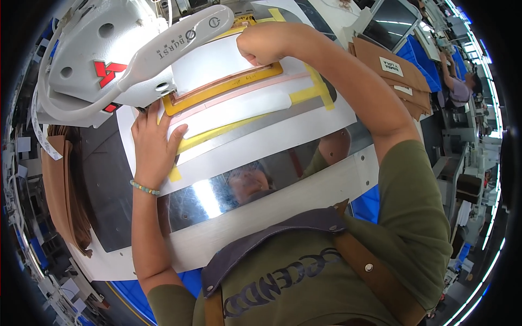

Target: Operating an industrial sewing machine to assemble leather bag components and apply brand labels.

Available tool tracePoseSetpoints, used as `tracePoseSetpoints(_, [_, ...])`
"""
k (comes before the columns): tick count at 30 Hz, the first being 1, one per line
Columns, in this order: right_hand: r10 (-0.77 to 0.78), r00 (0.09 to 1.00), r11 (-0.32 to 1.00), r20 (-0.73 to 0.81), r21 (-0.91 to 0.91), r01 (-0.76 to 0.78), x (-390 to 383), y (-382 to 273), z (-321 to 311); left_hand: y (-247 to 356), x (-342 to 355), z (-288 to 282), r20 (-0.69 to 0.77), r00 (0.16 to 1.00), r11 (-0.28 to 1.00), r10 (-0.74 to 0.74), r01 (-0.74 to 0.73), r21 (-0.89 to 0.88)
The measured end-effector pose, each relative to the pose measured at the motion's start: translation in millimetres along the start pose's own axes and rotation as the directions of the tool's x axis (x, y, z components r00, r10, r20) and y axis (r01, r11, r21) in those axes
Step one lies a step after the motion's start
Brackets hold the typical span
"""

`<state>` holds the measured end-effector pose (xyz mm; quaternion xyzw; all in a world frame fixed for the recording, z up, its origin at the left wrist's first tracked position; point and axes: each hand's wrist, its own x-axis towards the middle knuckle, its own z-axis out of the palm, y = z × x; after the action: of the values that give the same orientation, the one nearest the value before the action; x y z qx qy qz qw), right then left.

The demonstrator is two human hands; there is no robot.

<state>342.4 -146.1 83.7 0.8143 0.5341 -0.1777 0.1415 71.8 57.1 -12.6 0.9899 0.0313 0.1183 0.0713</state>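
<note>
Brown pieces [65, 190]: many flat bits in a stack at the left side of the tabletop [217, 233].
Machine [81, 60]: big and white, with a red mark on its side; it stands at the back left and hides the left fingertips.
Left hand [152, 144]: palm down, its fingers a bit spread and its thumb out to the side. It lies at the left end of the yellow frame [228, 89], pressing on nothing that I can tell for sure.
Bead string [144, 188]: around the left wrist, with small round beads.
Lamp [179, 43]: long and white on a bendy neck, hanging over part of the frame.
Yellow frame: tilted, its right end higher up, between the 2 hands. A white panel [209, 65] sits inside it.
White strip [244, 115]: in front of the frame, with yellow tape [311, 96] by its right end.
Right hand [263, 43]: fingers curled in, over the right part of the frame. I cannot tell if it pinches anything. The 2 hands are well apart.
White sheet [340, 119]: big and flat, under the frame and the strip.
Brown stack [375, 57]: on the right, with white labels.
Screen [389, 24]: dark, behind the brown stack.
Blue bin [424, 62]: just beside the stack.
Other person [459, 89]: far off at the right.
</note>
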Motion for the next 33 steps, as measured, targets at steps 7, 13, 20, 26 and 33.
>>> tracePoseSetpoints(7, [-0.18, 0.953, 0.982, -0.245, -0.103, 0.159, 8, 33, -21, 1, -1, 1, 0.019, 1.0, 0.999, -0.007, 0.007, 0.045])
tracePoseSetpoints(13, [-0.208, 0.966, 0.901, -0.154, 0.355, 0.25, 1, 23, 15, 2, 0, 0, -0.008, 1.0, 0.999, -0.003, 0.003, 0.04])
tracePoseSetpoints(20, [-0.124, 0.976, 0.992, -0.18, -0.037, 0.119, -7, 19, 32, 2, -2, -3, 0.05, 0.998, 0.999, -0.032, 0.031, 0.025])
tracePoseSetpoints(26, [-0.178, 0.787, 0.935, -0.591, 0.149, 0.323, -5, 34, 36, 0, -5, -5, 0.05, 0.999, 1.0, -0.001, 0.001, -0.009])
tracePoseSetpoints(33, [-0.129, 0.971, 0.878, -0.202, 0.431, 0.206, 20, 10, 28, 2, -4, -4, -0.012, 1.0, 1.0, 0.021, -0.021, 0.011])
